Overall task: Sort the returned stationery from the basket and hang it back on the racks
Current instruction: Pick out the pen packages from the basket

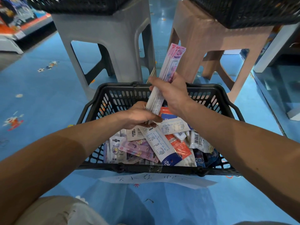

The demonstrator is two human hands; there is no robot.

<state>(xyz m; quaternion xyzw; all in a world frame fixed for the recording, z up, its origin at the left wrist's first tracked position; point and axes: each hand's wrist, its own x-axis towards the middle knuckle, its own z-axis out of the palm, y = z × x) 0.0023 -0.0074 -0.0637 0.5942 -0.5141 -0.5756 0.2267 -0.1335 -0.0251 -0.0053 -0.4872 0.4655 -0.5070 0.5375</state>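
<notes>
A black plastic basket (103,101) sits on the blue floor in front of me, filled with several packs of stationery. Both hands hold a stack of long pink-and-white ruler packs (170,65) above the basket's far side. My right hand (172,93) grips the stack at its middle. My left hand (139,116) pinches its lower end. In the basket, a white-and-blue 20 cm ruler pack (160,146) lies across the top, with pink packs (139,148) to its left and an orange pack (180,146) to its right.
A grey stool (113,38) and a pink-brown stool (215,39) stand just behind the basket, each carrying a black basket (253,12) on top. A paper label (154,179) hangs on the basket's near rim. Shelving edges (276,47) stand at right and far left.
</notes>
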